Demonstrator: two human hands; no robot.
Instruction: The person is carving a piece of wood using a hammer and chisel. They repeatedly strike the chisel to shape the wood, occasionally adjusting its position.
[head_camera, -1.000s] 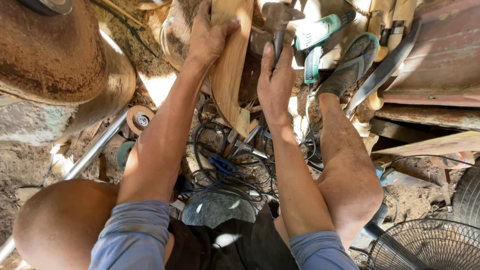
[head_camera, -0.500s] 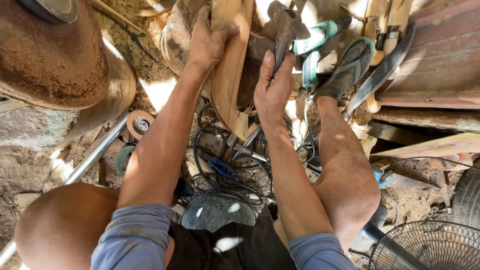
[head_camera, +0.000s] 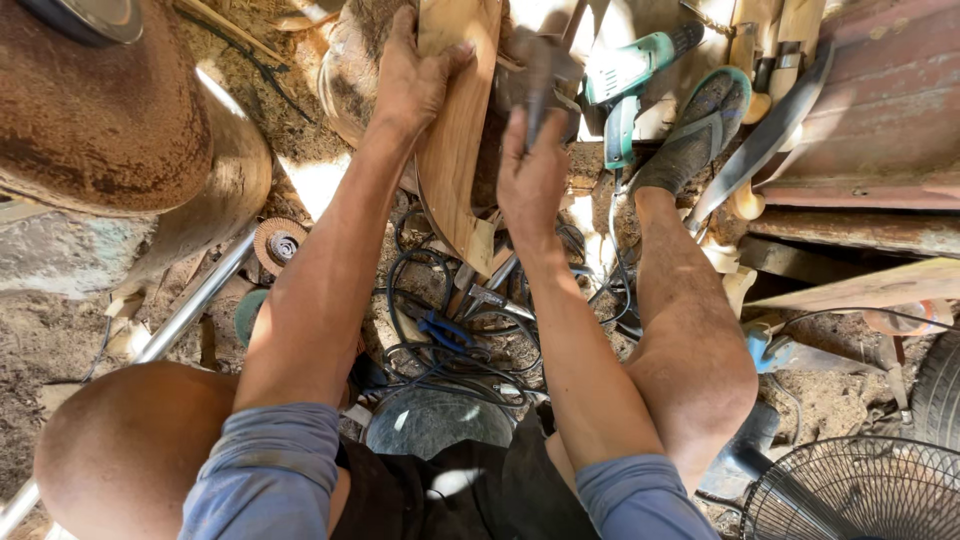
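Left hand (head_camera: 415, 80) clamped over the upper edge of a curved wooden board (head_camera: 455, 130), fingers wrapped round it, at about 11 o'clock in the view; board stood on edge, tapering down toward 6 o'clock above a tangle of black cables (head_camera: 440, 340). Right hand (head_camera: 533, 170) closed round a dark tool handle (head_camera: 540, 85), now lower and tighter against the board's right face than half a second ago, when the tool's head stood raised clear at 12 o'clock. Reads as a downward stroke landing on the wood, so cutting or shaping likely under way, though the tool's head blurred and not identifiable. Green power tool (head_camera: 630, 70) lying at 1 o'clock, just beside a sandalled foot (head_camera: 695, 125). Wire fan guard (head_camera: 860, 490) at 5 o'clock, rusty drum (head_camera: 100, 110) at 10 o'clock.
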